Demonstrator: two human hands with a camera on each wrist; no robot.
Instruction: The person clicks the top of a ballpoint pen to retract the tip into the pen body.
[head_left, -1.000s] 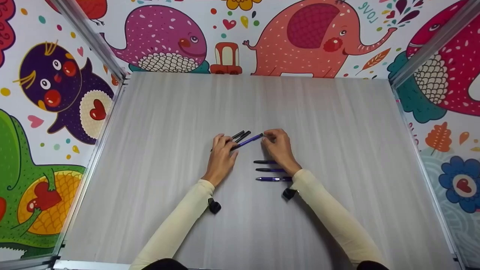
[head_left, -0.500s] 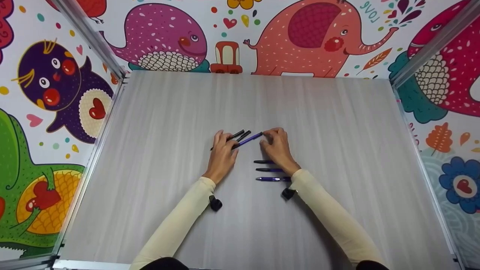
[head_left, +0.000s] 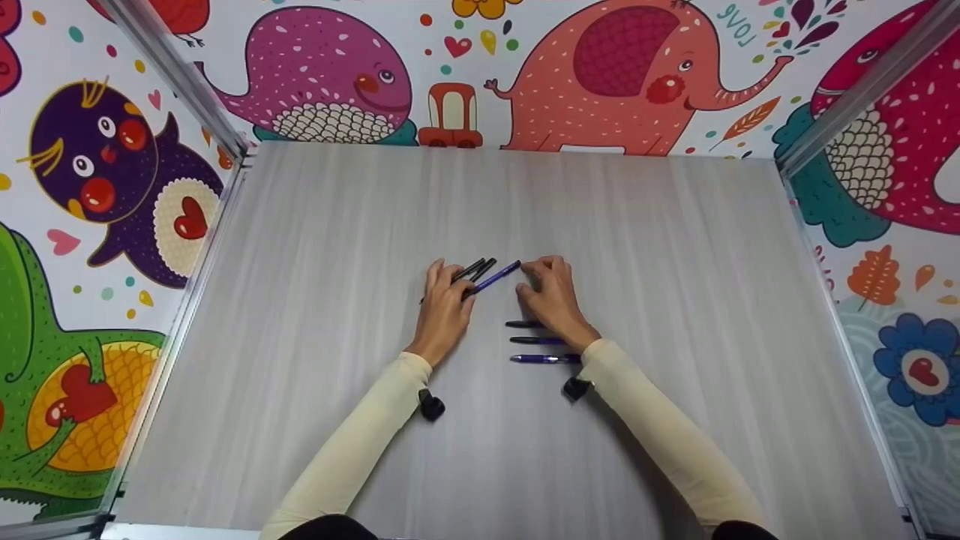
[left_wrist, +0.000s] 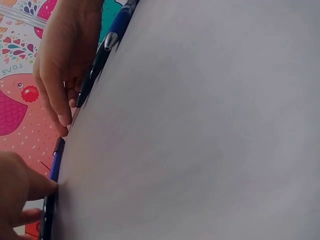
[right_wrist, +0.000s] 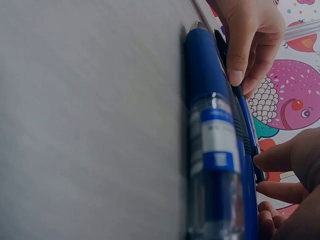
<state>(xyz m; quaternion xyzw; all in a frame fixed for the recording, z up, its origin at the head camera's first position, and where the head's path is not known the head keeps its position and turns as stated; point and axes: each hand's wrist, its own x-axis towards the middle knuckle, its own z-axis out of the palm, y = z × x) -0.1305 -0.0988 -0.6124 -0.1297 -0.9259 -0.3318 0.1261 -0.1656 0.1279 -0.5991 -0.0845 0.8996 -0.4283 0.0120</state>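
Note:
My left hand (head_left: 441, 315) lies over the pens left of the table's middle. Its thumb and fingers pinch a blue pen (head_left: 496, 277) near its lower end, and the pen slants up to the right. Two black-ended pens (head_left: 480, 268) stick out past the fingers, their other parts hidden by the hand. My right hand (head_left: 555, 300) is at the blue pen's upper end, index fingertip right at the tip and thumb spread apart from it. Under and beside the right wrist lie three pens in a row, the nearest a clear-barrelled blue pen (right_wrist: 215, 135) with a metal tip.
The pens lie on a pale wood-grain table (head_left: 360, 225). Metal rails (head_left: 202, 270) edge it at the sides, and panels with cartoon animals (head_left: 615, 82) stand at the back and sides. A small black camera (head_left: 431, 406) is on each wrist.
The blue pen's upper end has shifted slightly away from the body. My right hand has moved a little with it, and its thumb has parted from the index finger.

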